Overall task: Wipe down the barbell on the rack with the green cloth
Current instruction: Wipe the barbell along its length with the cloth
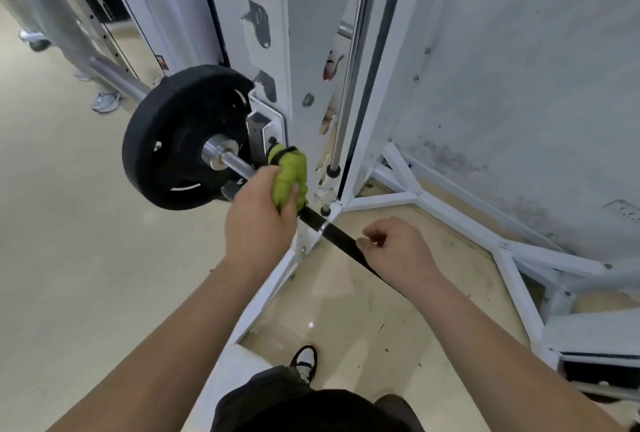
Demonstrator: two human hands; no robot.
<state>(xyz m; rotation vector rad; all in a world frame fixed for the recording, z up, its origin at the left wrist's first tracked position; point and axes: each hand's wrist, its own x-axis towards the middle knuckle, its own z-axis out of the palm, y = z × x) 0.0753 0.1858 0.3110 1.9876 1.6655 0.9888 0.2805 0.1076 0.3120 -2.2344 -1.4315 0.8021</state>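
No brand or writing can be read anywhere; a small red and black sticker (162,62) low on a far post and a red mark (330,66) on the rack are too blurred to make out.

The bar (337,239) runs from the plate (180,137) at left, down and to the right past the white rack (273,50). The left hand (258,220) is closed around the green cloth (289,175), which is wrapped over the bar just inside the rack's upright, between the chrome sleeve (221,154) and the black grip section. The right hand (398,251) is curled shut over the bar further along, apart from the cloth.

The floor (69,258) is smooth, pale beige and glossy, with dark specks and scuffs inside the rack's base frame. The wall (519,85) to the right is grey-white and stained dark near the bottom. White base rails (512,279) cross the floor with bolts at the joints. A black and white shoe (306,362) shows below, and another person's pale shoes (107,102) stand far left, beside more white equipment.
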